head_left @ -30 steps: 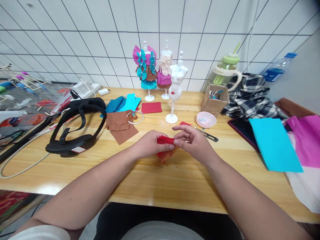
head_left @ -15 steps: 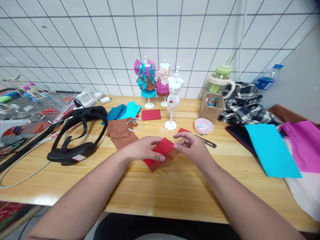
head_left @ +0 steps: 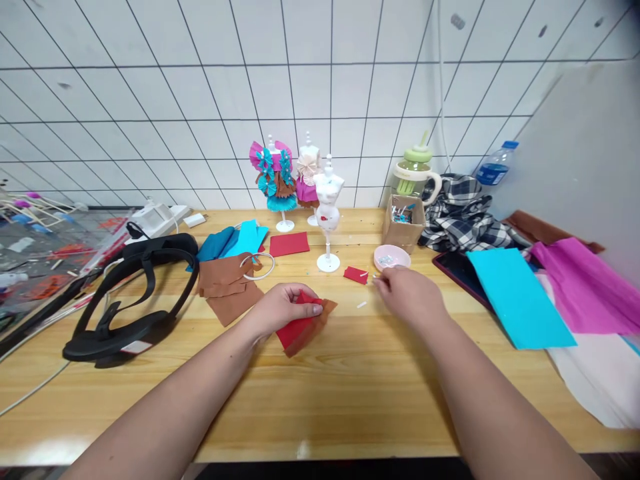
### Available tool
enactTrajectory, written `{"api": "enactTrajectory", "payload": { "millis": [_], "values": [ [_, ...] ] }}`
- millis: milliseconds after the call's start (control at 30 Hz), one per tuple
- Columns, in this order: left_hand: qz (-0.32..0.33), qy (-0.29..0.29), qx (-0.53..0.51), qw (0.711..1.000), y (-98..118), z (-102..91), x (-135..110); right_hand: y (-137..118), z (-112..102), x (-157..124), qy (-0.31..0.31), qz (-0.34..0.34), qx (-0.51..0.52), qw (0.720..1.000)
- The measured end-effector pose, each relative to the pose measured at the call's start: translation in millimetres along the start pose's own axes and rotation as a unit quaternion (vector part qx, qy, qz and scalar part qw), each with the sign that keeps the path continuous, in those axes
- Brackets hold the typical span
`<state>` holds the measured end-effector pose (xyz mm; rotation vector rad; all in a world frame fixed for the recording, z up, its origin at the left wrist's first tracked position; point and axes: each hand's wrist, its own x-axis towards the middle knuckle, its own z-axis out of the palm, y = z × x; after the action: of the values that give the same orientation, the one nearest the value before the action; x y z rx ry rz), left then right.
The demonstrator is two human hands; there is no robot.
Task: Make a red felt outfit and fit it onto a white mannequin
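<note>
My left hand (head_left: pixel 293 310) is closed on a folded piece of red crepe paper (head_left: pixel 295 329). A brown strip (head_left: pixel 310 337) lies along its edge, and the thumb presses on top. My right hand (head_left: pixel 413 293) rests low over the table just in front of the pink bowl (head_left: pixel 379 260), its fingers curled together. A small pale tip (head_left: pixel 375 277) shows by its fingertips; the hand hides the rest. Left of it lie a small red piece (head_left: pixel 355 275) and a white sliver (head_left: pixel 361 305). A white mini dress form (head_left: pixel 329 223) stands upright behind the hands.
Two dressed mini forms (head_left: pixel 277 183) stand by the wall. Brown paper (head_left: pixel 233 300), a white ring (head_left: pixel 273 267), a red sheet (head_left: pixel 290 244) and a black headset (head_left: pixel 100 357) are at left. At right are a small box (head_left: pixel 400 233), a cup (head_left: pixel 415 177) and a turquoise sheet (head_left: pixel 520 300).
My right hand has left the red paper and moved right, over where a utility knife lay. My left hand keeps the paper, slightly lower and left. The camera view has shifted.
</note>
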<state>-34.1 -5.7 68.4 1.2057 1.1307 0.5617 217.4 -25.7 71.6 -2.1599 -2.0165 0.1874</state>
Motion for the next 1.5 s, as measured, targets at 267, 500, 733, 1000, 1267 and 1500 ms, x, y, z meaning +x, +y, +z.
{"api": "enactTrajectory", "payload": {
  "millis": [267,500,733,1000,1267,1500],
  "values": [
    [-0.038,-0.022,-0.113,0.993,0,-1.7,1,39,17,22,-0.096,0.072,-0.069,0.990],
    [-0.013,-0.025,-0.115,0.993,-4,-6.7,3,5,-2,2,0.021,-0.027,0.029,0.999],
    [0.013,0.009,-0.117,0.993,3,-10.7,0,-37,11,-26,-0.149,-0.096,0.339,0.924],
    [0.022,0.008,-0.064,0.998,-1,-10.3,2,-43,15,-36,-0.186,-0.117,0.370,0.903],
    [0.011,0.000,-0.078,0.997,-1,-7.5,2,-43,11,-38,-0.200,-0.126,0.338,0.911],
    [0.016,-0.029,-0.065,0.997,0,-5.9,2,-46,11,-37,-0.187,-0.127,0.322,0.919]
  ]
}}
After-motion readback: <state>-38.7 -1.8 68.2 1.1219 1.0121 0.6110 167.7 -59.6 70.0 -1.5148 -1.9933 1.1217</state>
